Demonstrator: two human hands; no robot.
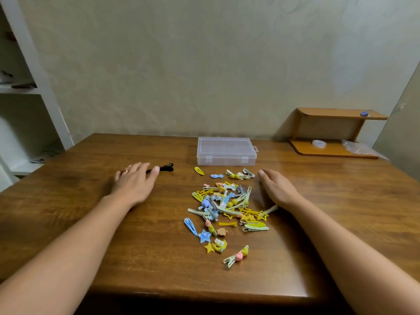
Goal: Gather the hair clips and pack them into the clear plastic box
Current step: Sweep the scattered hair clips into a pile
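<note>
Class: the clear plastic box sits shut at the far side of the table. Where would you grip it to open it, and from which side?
Grip the clear plastic box at its front edge, coming from the near side: both latches face the person and the hinge seems to be at the back.

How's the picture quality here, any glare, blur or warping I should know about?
Head view: the wide lens bows the table edges and tilts the white shelf at the left. Soft glare lies on the wood right of the clear plastic box. The left hand is slightly smeared; the hair clips are sharp enough to tell apart. Corners are dimmer.
</note>
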